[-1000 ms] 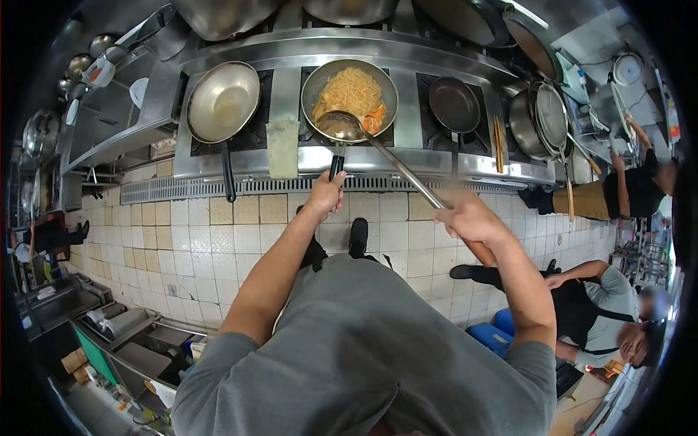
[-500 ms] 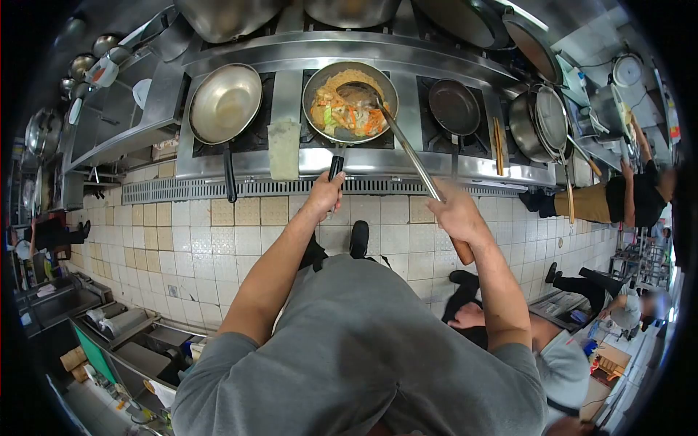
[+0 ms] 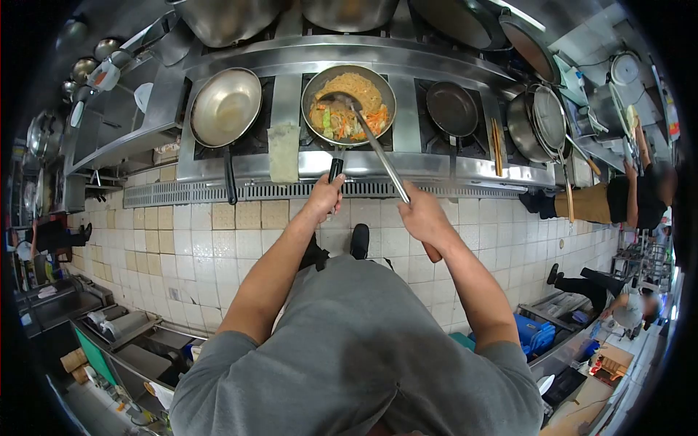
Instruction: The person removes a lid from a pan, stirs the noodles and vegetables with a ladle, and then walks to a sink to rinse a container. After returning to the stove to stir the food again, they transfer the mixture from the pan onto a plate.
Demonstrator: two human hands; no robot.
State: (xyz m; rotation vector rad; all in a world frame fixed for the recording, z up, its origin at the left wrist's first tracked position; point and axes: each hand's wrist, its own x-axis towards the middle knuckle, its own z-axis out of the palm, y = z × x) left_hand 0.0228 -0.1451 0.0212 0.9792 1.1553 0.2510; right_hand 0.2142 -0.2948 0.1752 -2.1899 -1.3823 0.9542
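My left hand [image 3: 325,196] is closed round the black handle of a frying pan [image 3: 391,93] on the middle burner. Noodles [image 3: 356,85] lie at the far side of this pan, with chopped vegetables [image 3: 360,128], orange and green among them, at the near side. In my right hand [image 3: 425,216] is a long ladle [image 3: 383,158] with a metal shaft and brown grip end. Its dark bowl rests in the food at the pan's left, between noodles and vegetables, partly hiding what lies under it.
A larger pan [image 3: 227,109] sits left, a small dark pan [image 3: 452,109] right. A folded cloth [image 3: 283,154] lies on the stove front, wooden chopsticks [image 3: 497,147] at right. Strainers [image 3: 550,116] rest on a pot. One person [image 3: 640,196] stands far right, another [image 3: 631,305] lower right.
The ladle's bowl has moved left in the pan, and my right hand has shifted left with it. More noodles show at the far side. A person behind me at right has left view.
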